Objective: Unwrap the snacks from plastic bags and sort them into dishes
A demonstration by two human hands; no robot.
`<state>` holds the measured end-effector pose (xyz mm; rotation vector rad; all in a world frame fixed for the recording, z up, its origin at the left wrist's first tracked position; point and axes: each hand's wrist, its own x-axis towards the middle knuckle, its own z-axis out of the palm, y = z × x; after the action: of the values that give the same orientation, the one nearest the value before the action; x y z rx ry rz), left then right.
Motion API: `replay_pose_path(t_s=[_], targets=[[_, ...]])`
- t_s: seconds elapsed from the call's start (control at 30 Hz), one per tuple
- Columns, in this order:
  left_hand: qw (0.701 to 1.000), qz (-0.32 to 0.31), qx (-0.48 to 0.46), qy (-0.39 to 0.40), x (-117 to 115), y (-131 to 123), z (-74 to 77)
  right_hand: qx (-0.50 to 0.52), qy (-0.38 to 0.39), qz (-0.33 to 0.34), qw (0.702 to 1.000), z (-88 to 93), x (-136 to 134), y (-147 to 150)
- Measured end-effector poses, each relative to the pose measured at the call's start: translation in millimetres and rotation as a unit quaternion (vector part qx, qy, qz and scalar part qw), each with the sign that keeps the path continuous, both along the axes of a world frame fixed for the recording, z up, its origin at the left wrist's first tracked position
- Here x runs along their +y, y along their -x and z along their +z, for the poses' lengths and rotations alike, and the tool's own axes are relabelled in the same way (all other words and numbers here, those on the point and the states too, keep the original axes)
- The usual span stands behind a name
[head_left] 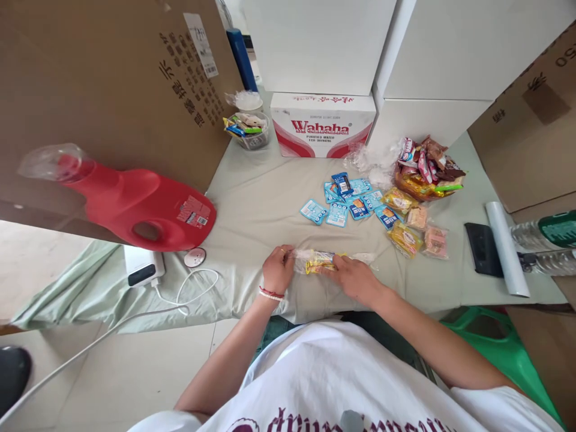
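Note:
At the front edge of the table, a yellow snack packet (314, 264) lies in a clear plastic bag (299, 264). My left hand (276, 269) is closed, pinching the bag's left end. From the right, my right hand (354, 277) grips the packet through the plastic, its fingers over the yellow wrapper. The bag's loose end (366, 258) sticks out beyond the right fingers. Behind the hands lie several blue snack packets (337, 213), with a dark blue packet (342, 183) on top. Yellow packets (404, 239) and pink-orange wrapped snacks (435, 242) are to the right.
A heaped snack bowl (425, 180) and crumpled clear plastic (375, 162) sit back right. A Wahaha box (324, 126) stands behind. To the left are a red jug (148, 207), a white power bank (143, 264) and its cable. A film roll (508, 252) and bottles (553, 231) lie right.

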<state>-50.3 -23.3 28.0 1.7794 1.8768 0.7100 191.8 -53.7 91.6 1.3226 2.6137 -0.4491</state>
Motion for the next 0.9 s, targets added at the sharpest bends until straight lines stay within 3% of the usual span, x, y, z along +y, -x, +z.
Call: replay_pose_path(t_s=[0.17, 0.27, 0.37, 0.43, 0.5, 0.57, 0.63, 0.73, 0.9], targets=[[0.994, -0.085, -0.069, -0.027, -10.3, -30.2, 21.7, 0.065, -0.028, -0.045, 0.996, -18.7, -8.9, 16.0], [0.984, -0.171, -0.001, -0.053, -20.4, -60.7, 24.6, 0.159, -0.046, -0.094, 0.982, -34.5, -17.5, 14.7], [0.967, -0.218, 0.106, -0.075, -32.9, -75.0, 17.5, 0.298, -0.063, -0.137, 0.943, -46.5, -27.4, -3.3], [0.955, -0.229, 0.165, -0.087, -41.0, -75.8, 10.0, 0.335, -0.105, -0.24, 0.905, -50.4, -32.4, -19.4], [0.947, -0.23, 0.204, -0.096, -47.4, -74.9, 2.5, 0.284, -0.147, -0.369, 0.873, -50.9, -35.1, -33.7], [0.942, -0.228, 0.225, -0.099, -51.0, -75.0, -2.8, 0.191, -0.144, -0.422, 0.874, -47.4, -35.3, -44.2], [0.941, -0.224, 0.233, -0.094, -52.6, -76.3, -5.2, 0.132, -0.113, -0.406, 0.897, -39.3, -33.5, -50.3], [0.944, -0.225, 0.229, -0.082, -53.7, -78.2, -4.6, 0.142, -0.083, -0.362, 0.918, -20.2, -23.4, -47.9], [0.949, -0.213, 0.218, -0.079, -53.0, -78.8, -3.3, 0.142, -0.019, -0.281, 0.949, 2.0, 22.5, 2.4]])
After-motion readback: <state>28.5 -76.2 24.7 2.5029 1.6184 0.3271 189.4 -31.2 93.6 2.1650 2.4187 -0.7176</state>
